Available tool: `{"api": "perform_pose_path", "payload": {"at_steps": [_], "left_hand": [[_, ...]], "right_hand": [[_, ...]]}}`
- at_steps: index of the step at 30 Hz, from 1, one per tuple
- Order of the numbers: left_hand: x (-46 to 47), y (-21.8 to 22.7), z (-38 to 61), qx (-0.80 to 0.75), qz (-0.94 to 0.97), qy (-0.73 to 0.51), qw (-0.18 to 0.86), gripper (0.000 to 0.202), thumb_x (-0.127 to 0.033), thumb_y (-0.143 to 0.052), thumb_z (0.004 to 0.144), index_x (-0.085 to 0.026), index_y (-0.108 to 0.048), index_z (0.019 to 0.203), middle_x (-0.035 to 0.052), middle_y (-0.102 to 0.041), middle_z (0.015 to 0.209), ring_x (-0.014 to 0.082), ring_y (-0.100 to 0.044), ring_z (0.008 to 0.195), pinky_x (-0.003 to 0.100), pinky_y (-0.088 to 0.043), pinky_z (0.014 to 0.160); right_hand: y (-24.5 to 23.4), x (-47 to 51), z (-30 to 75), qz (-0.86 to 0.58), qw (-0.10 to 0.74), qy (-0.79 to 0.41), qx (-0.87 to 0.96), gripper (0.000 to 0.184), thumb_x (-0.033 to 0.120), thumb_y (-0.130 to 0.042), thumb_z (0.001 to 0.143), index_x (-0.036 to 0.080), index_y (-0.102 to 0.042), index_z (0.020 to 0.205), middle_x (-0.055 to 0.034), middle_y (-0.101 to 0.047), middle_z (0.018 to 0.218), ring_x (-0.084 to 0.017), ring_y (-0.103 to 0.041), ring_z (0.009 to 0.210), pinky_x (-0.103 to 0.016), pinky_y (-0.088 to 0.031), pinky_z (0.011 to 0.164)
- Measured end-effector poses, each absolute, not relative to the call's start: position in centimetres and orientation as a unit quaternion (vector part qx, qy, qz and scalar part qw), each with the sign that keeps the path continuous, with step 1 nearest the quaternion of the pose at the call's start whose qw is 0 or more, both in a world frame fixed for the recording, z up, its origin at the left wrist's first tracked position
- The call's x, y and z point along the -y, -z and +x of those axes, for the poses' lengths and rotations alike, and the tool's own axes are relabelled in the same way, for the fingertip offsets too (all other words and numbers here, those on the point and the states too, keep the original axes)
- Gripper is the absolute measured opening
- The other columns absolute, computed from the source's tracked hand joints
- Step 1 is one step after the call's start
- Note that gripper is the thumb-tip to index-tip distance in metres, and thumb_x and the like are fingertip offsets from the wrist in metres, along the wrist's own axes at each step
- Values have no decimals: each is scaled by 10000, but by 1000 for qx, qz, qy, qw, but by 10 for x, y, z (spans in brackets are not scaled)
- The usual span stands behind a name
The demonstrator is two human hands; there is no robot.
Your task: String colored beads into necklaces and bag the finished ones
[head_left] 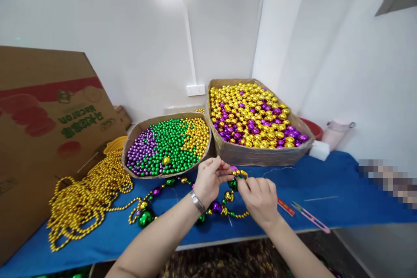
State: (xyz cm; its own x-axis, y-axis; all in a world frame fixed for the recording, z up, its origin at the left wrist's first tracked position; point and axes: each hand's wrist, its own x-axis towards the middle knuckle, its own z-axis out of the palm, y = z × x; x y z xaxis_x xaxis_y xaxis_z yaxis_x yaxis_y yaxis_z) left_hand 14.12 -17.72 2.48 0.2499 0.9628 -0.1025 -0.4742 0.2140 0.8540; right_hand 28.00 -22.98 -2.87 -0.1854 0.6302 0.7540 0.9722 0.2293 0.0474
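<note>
Both hands meet over the front middle of the table, working on a bead garland [229, 196] of green, gold and purple balls. My left hand [210, 178], with a metal watch on the wrist, has its fingers pinched at the garland's upper end; what exactly lies between the fingertips is too small to make out. My right hand [260, 197] is closed on the garland beside a large green ball [233, 184] and a short row of small gold beads. The rest of the strand loops left across the cloth to another large green ball [145, 218].
A box of small purple, green and gold beads [169, 143] stands behind my left hand. Behind it to the right is a larger box of gold and purple balls [254, 115]. Gold bead strings [87, 200] heap at left by a carton [48, 130]. Pink thread snips [311, 217] lie right.
</note>
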Motion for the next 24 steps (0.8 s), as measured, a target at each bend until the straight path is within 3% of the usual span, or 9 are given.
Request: {"api": "perform_pose_path", "payload": {"at_steps": [3,6,9,12,14,19,24], "left_hand": [[180,-17,136,-316,363,-502,719,298,-398,-680,713,-132,-551,670,28,-611,659,146,-613,636,287,-513,616],[181,-9,130,-328,432,-485,686,306,-417,-640,757,-128,-575,684,45,-630,668,133,-610,630,236,-475,597],[180,-4,126,-347,520,-469,624,318,-432,-595,792,-123,-607,715,49,-635,661,116,-584,603,204,-421,555],[176,-2,124,-366,595,-433,569,338,-449,-559,808,-126,-612,724,31,-616,620,102,-536,558,198,-375,524],[172,-1,123,-383,639,-398,535,347,-459,-543,809,-131,-601,712,16,-597,589,99,-504,527,200,-358,506],[161,0,119,-379,729,-323,469,336,-437,-507,821,-145,-578,669,10,-603,610,112,-521,550,209,-374,518],[154,-1,118,-375,762,-297,436,326,-415,-492,823,-152,-584,652,-1,-591,573,114,-516,535,204,-355,493]], "right_hand": [[45,233,275,-571,334,213,719,214,234,-424,932,182,-625,881,-8,-566,633,-146,-485,608,-269,-340,604],[55,233,275,-566,344,133,737,269,227,-347,961,193,-587,1077,53,-539,579,-102,-498,506,-201,-379,514],[63,227,275,-557,398,79,724,299,223,-344,955,207,-551,1170,37,-576,632,-112,-541,546,-209,-434,552],[72,215,274,-549,431,118,706,284,217,-369,938,183,-590,1113,-55,-637,775,-176,-571,701,-308,-463,697],[78,207,275,-540,423,149,712,286,193,-376,932,178,-607,1101,-70,-631,752,-197,-557,702,-353,-451,726],[82,193,280,-520,385,206,734,351,140,-419,920,218,-557,1234,-42,-595,683,-187,-541,636,-361,-436,690],[83,189,283,-515,363,258,733,369,113,-462,897,231,-564,1231,-48,-594,668,-200,-547,636,-364,-420,637]]}}
